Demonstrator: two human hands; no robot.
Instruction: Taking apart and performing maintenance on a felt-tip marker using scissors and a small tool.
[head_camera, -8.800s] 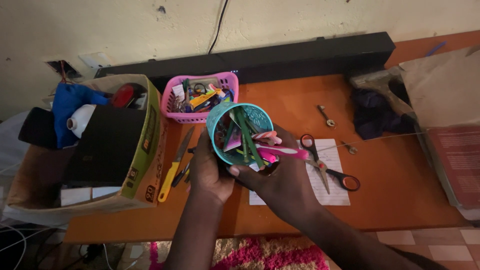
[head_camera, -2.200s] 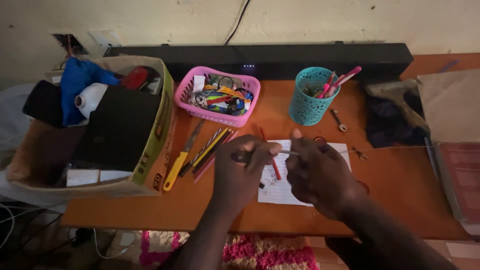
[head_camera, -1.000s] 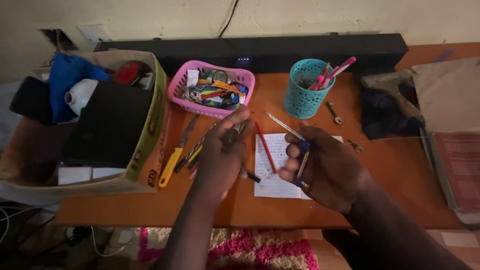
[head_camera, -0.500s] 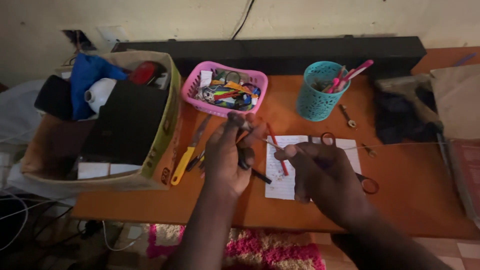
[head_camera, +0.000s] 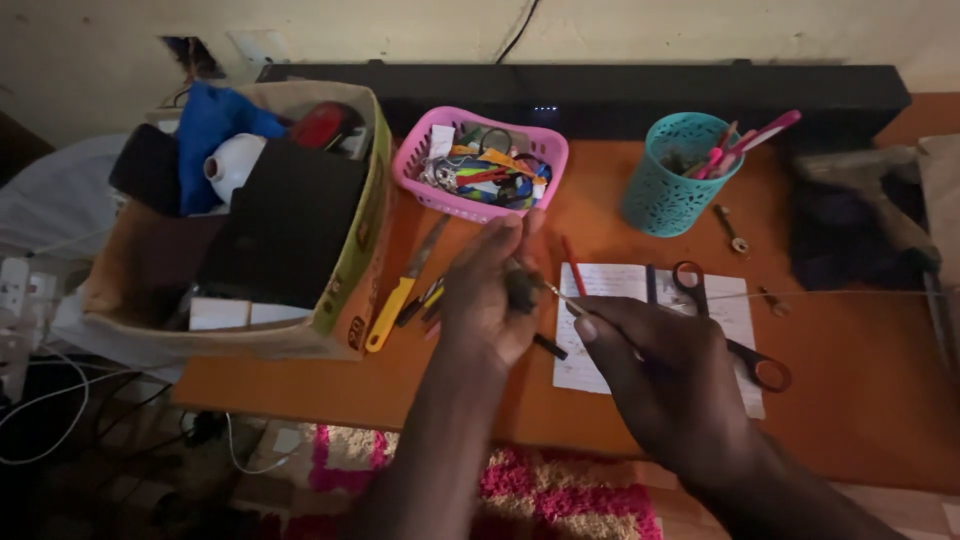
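Over the orange desk (head_camera: 860, 400), both hands are up and working close together. The left hand (head_camera: 487, 290) has its fingers curled round a small dark object (head_camera: 520, 292), too dim to name, with the forefinger stretched upward. The right hand (head_camera: 665, 375) pinches a thin metal rod (head_camera: 562, 296) between thumb and forefinger, and the rod's tip meets that dark object right at the left hand's fingertips. Both hands hover just above the desk, near its middle.

Under the right hand lies a lined sheet of paper (head_camera: 610, 285), with a red pencil (head_camera: 572, 265) along its left edge and a pair of scissors (head_camera: 700, 300) with red-rimmed black handles across it. Left of the left hand sit a yellow-handled knife (head_camera: 397, 305) and a loose bunch of pencils (head_camera: 428, 298). Further back, a pink basket (head_camera: 425, 165) is crammed with small colourful bits, and a teal perforated cup (head_camera: 665, 200) holds pink pens. A small metal key (head_camera: 733, 232) lies just beside the cup. On the far left stands a cardboard box (head_camera: 355, 260) stuffed with a blue cloth, a white bottle and dark items. A long black bar (head_camera: 620, 90) runs along the wall.
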